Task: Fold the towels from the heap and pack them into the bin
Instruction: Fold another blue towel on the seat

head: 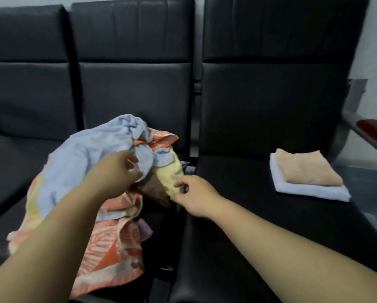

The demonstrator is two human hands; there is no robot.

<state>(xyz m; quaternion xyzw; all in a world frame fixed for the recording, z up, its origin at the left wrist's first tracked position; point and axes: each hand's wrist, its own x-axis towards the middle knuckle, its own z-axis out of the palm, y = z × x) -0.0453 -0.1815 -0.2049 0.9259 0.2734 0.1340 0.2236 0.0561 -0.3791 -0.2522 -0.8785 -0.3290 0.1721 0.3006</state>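
both bare forearms are showing from the bottom edge and angling inward toward each other. the left arm is running up from the lower left corner, wrist straight, with the left hand turning its back to the camera. its fingers are curling against the blue towel; blur is hiding whether they are gripping it. the right arm is running up from the lower right corner, elbow out of view, wrist slightly bent. the right hand is sitting lower than the left, thumb and forefinger pinching the edge of the yellow towel. the two hands are sitting near each other, apart.
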